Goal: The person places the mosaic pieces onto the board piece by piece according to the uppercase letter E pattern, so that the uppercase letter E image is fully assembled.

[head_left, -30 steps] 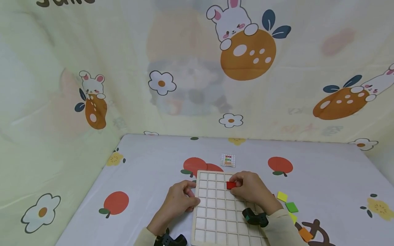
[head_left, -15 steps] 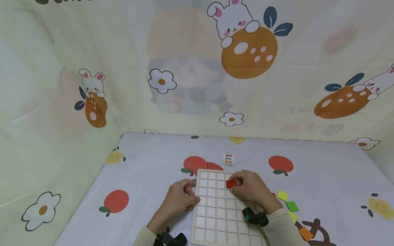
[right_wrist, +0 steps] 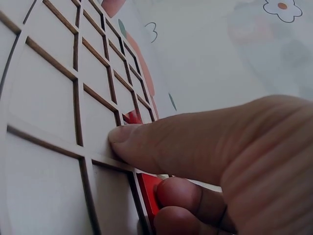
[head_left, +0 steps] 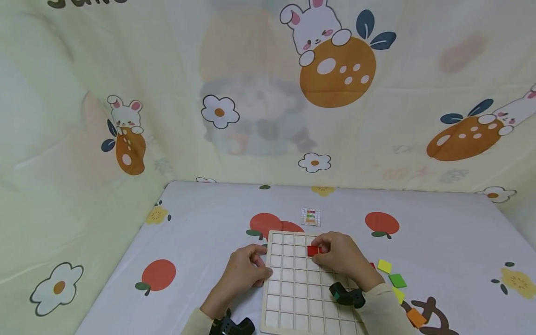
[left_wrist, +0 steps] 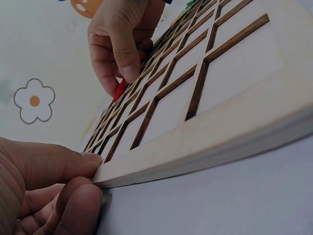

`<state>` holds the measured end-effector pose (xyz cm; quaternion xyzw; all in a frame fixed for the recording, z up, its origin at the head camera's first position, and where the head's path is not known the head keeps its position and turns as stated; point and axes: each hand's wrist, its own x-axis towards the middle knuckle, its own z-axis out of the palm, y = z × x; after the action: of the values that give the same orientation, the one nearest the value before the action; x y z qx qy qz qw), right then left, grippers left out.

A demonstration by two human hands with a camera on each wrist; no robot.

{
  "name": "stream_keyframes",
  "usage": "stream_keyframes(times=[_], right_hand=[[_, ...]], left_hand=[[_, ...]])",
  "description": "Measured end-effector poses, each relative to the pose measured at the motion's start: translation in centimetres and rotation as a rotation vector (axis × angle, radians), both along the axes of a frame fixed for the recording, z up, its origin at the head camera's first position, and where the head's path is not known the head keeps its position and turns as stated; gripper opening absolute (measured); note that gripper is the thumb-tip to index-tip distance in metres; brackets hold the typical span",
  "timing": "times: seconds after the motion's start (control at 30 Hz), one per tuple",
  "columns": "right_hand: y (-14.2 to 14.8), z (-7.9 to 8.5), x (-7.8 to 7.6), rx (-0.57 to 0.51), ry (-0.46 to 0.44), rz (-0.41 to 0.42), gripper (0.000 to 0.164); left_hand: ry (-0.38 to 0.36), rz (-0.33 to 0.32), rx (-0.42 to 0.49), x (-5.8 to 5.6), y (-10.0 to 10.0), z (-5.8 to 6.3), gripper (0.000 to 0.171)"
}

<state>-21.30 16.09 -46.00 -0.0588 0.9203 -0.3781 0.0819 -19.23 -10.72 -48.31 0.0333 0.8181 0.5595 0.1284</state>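
A wooden grid board (head_left: 289, 291) with square white cells lies on the table. My left hand (head_left: 244, 271) holds its left edge; the left wrist view shows the thumb (left_wrist: 63, 164) on the rim and bent fingers (left_wrist: 80, 205) against the side. My right hand (head_left: 343, 258) is over the upper cells, thumb and fingers curled at the red tiles (head_left: 312, 251). In the right wrist view one red tile (right_wrist: 132, 117) sits in a cell beyond the thumb, and fingertips touch a second red tile (right_wrist: 148, 193). That second tile is partly hidden by the fingers.
A small card (head_left: 311, 217) with a coloured grid pattern lies behind the board. Right of the board, partly behind the right sleeve, are loose tiles: yellow (head_left: 384, 266), green (head_left: 397, 280) and orange (head_left: 416, 318). A patterned curtain (head_left: 259, 139) stands behind the table.
The right hand has shifted very slightly at the red tiles, and a seam between two red pieces shows more clearly. The left hand stays at the board's edge.
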Motion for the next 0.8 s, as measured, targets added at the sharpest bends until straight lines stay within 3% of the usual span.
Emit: stream_keyframes(times=[0.53,0.8], right_hand=[[0.6,-0.1,0.2,-0.031,-0.01,-0.002,0.028],[3.5,1.2,0.4,-0.027,0.088,-0.008,0.028]], left_hand=[[0.003,-0.009,-0.002,0.0,0.1,-0.2,0.046],[0.005,-0.013,0.004,0.1,0.0,0.1,0.047]])
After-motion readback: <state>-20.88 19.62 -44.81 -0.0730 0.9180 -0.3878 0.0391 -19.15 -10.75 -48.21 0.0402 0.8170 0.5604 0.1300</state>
